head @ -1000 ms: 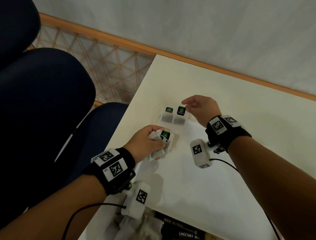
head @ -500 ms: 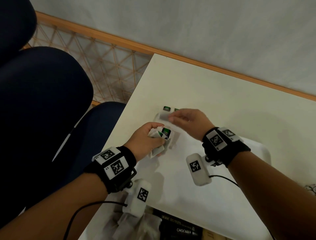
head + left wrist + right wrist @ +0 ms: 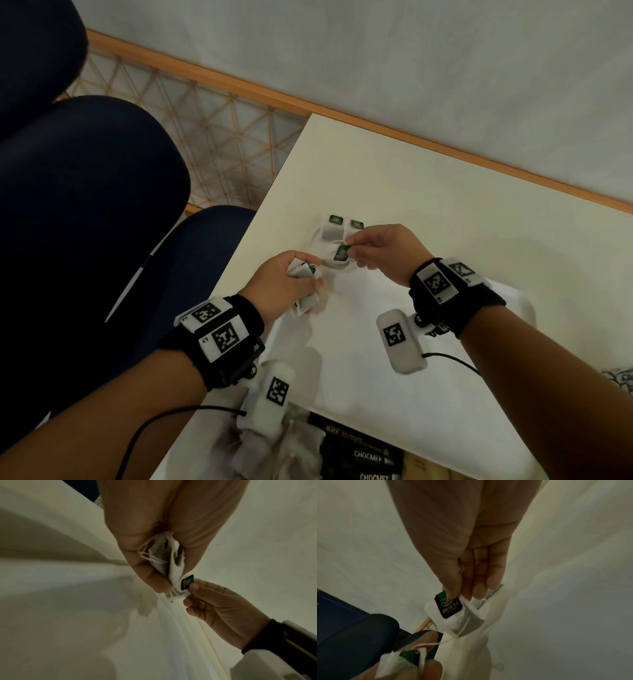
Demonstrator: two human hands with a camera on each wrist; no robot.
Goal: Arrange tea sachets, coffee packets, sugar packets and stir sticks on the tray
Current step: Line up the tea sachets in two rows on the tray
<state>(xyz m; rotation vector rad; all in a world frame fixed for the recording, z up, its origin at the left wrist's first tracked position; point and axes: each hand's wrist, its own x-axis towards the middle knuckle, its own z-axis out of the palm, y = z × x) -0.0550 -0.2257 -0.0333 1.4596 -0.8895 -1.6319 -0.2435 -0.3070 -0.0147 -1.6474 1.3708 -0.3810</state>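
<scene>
The left hand (image 3: 284,284) sits at about 9 o'clock of the working spot, over the near-left part of the white plastic tray (image 3: 359,387). Its fingers are curled around a small bundle of white paper tea sachets with green-and-black tags (image 3: 303,284); in the left wrist view the strings and folded paper stick out between thumb and fingers.

Just beside it, toward 2 o'clock, hangs the single white tea sachet with a green tea tag (image 3: 339,255). The right hand (image 3: 383,253) pinches it at the tag between thumb and fingertips. A thin string seems to run from this sachet back to the bundle, so I judge it is being drawn out of the left hand. Its long axis points from 12 to 6 o'clock, the tag on top. The right hand is clearly the nearer one for placing it.

At 12 o'clock of the held sachet, in the far-left corner of the tray, two more white tea sachets (image 3: 334,228) lie flat side by side. The tray rests on the pale cream worktop (image 3: 445,192). At 6 o'clock, off the tray's near edge, lie black packets with white lettering (image 3: 366,455) and some white sachets.
</scene>
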